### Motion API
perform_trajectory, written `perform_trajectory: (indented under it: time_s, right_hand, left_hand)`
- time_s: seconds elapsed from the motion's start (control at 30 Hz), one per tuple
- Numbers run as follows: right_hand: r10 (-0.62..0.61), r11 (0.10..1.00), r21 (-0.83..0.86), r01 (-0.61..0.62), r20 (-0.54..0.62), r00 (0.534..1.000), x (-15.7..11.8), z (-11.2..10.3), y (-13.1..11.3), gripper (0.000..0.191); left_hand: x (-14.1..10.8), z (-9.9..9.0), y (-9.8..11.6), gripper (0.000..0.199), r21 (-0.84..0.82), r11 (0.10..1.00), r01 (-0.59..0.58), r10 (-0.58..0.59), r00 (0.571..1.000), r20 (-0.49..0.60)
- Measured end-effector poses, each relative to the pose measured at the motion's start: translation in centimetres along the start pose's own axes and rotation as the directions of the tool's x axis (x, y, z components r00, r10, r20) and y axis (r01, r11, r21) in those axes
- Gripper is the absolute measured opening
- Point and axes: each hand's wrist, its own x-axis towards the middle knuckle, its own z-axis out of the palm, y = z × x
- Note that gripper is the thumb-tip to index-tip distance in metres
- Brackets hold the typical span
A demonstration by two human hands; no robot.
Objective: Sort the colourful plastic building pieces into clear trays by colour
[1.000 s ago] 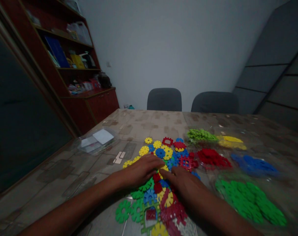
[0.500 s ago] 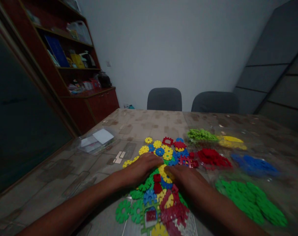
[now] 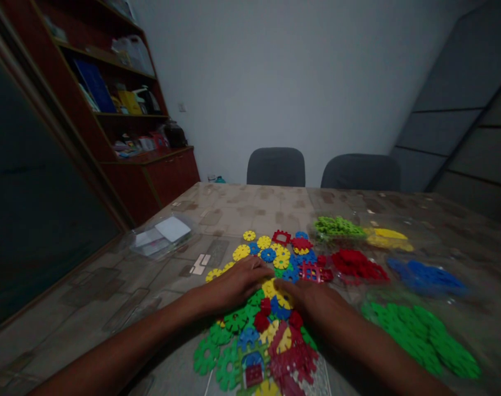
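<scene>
Both my hands are in a mixed pile of plastic building pieces, mostly notched discs and frames. My left hand (image 3: 247, 281) rests on the pile with bent fingers close together, pointing right. Opposite it, my right hand (image 3: 308, 297) has its fingertips at a yellow notched disc (image 3: 284, 301). What either hand grips, if anything, is hidden. Nearer me are green discs (image 3: 206, 355), small red pieces (image 3: 261, 322), a green frame (image 3: 252, 369) and dark red pieces (image 3: 294, 357). Beyond the hands lie yellow discs (image 3: 241, 252), a blue disc (image 3: 268, 255) and a red frame (image 3: 281, 237).
On the right, clear bags hold lime green (image 3: 339, 226), yellow (image 3: 387, 238), red (image 3: 358, 265), blue (image 3: 426, 276) and green pieces (image 3: 424, 338). A clear packet with white paper (image 3: 173, 229) lies left on the patterned table (image 3: 221, 206). Two grey chairs (image 3: 276, 166) stand behind.
My hands stay in nearly the same spot, with fingers slightly shifted. Yellow discs and small red pieces between and below them have moved a little within the pile.
</scene>
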Motion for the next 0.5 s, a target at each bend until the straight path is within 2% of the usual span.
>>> perform_trajectory:
  time_s: [0.1,0.33,0.5]
  right_hand:
    - [0.009,0.998,-0.066,-0.003,0.089,0.996,0.0,-0.5,-0.6,0.035]
    - [0.066,0.995,-0.075,-0.059,0.105,0.992,0.3,-1.2,-0.7,0.022]
    - [0.134,0.989,-0.075,-0.128,0.083,0.988,0.7,-2.4,-0.4,0.01]
  left_hand:
    - [-0.1,0.0,-0.1,0.028,-0.016,1.0,-0.012,0.012,1.0,0.0]
    - [-0.3,0.2,-0.4,0.027,0.02,0.999,-0.03,0.031,0.999,-0.011]
    - [-0.3,-0.4,-0.5,0.016,0.04,0.999,0.016,-0.017,1.0,0.015]
